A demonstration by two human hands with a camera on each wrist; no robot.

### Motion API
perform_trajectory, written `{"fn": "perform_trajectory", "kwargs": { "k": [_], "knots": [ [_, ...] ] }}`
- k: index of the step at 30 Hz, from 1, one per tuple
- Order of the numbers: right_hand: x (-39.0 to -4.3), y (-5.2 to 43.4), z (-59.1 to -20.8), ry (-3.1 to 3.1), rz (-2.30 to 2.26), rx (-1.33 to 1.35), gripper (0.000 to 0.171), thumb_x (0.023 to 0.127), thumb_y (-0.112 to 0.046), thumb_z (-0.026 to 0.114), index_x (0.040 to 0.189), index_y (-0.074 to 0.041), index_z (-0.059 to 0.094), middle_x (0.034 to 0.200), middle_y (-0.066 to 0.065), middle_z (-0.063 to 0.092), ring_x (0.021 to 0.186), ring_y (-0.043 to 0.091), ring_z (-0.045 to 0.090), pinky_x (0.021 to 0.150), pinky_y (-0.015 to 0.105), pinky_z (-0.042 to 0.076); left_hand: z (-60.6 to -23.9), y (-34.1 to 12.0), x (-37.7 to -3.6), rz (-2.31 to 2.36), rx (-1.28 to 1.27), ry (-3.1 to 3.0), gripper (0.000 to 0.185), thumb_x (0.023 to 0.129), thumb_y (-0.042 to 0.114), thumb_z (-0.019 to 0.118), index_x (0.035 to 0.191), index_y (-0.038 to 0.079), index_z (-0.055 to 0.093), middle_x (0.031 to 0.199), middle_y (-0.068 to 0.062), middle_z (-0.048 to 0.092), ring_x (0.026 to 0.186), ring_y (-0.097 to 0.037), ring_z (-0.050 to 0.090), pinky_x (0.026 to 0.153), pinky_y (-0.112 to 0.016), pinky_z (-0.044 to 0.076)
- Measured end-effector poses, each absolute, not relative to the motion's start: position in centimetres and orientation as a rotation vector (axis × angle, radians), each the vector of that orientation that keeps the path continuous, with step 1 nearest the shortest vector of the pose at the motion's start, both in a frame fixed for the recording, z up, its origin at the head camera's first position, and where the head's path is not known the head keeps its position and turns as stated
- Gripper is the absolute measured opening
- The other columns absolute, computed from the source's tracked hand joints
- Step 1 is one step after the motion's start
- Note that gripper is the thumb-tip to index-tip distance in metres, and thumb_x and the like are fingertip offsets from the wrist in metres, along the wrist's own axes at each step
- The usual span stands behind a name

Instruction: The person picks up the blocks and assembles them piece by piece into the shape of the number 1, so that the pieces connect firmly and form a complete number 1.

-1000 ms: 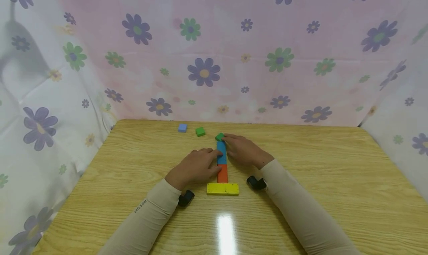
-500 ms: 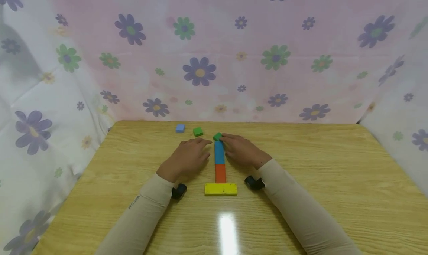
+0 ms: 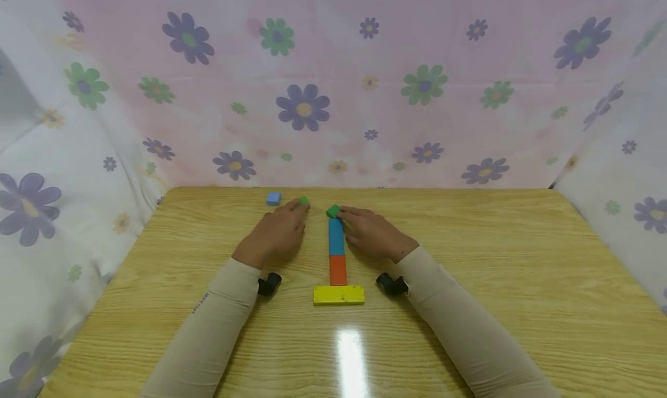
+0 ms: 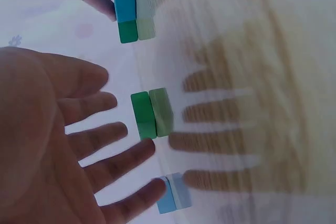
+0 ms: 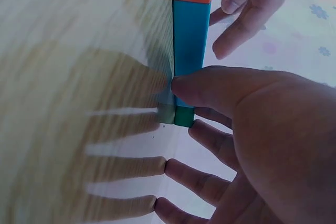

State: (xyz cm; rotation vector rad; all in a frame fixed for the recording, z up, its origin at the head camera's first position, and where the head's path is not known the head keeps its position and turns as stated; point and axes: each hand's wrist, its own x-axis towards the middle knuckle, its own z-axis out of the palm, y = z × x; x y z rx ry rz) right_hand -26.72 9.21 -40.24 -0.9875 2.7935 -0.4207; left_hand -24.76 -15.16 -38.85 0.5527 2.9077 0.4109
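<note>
A row of blocks stretches away from a yellow block: a red block, a longer blue block, then a small green block turned askew at the far end. My right hand lies along the row's right side, its extended fingertips at that green block and its thumb by the blue block. Further left, my left hand reaches over a second green block, partly covering it in the head view. Its fingers are spread, with space between them and that block in the left wrist view.
A light blue block lies near the wooden table's back edge, left of the second green block. Flowered cloth hangs behind and at both sides. Black wrist cameras stick out beneath both wrists.
My left hand has left the side of the blue and red blocks and moved left and away to the second green block. The right hand stays at the row's far end.
</note>
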Motion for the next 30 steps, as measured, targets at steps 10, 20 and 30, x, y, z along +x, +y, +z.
{"fn": "perform_trajectory", "kwargs": {
  "k": [10,20,30],
  "knots": [
    [-26.56,8.86,-39.94,2.787,-0.419,-0.967,0.056,0.102,-0.017,0.057,0.154,-0.007,0.039,0.162,0.012,0.032,0.146,0.034,0.039,0.116,0.051,0.038,-39.06,-15.63,-24.91,0.436,0.481,2.845,0.061,0.108,0.031,0.039,0.161,0.010,0.019,0.168,-0.011,0.013,0.151,-0.040,0.025,0.119,-0.063,0.024],
    [-26.75,8.95,-40.04,2.794,-0.390,-0.980,0.058,0.101,-0.017,0.058,0.155,-0.007,0.037,0.163,0.011,0.030,0.146,0.033,0.038,0.116,0.049,0.038,-39.19,-15.61,-24.98,0.396,0.489,2.867,0.063,0.107,0.033,0.043,0.160,0.008,0.021,0.168,-0.011,0.016,0.150,-0.040,0.029,0.118,-0.062,0.027],
    [-26.65,9.10,-40.10,2.797,-0.395,-0.986,0.058,0.101,-0.017,0.058,0.154,-0.007,0.037,0.163,0.012,0.031,0.146,0.033,0.039,0.115,0.050,0.039,-39.45,-15.40,-25.02,0.399,0.470,2.885,0.060,0.107,0.032,0.043,0.159,0.010,0.026,0.167,-0.010,0.022,0.148,-0.038,0.033,0.118,-0.060,0.029]
  ]
}}
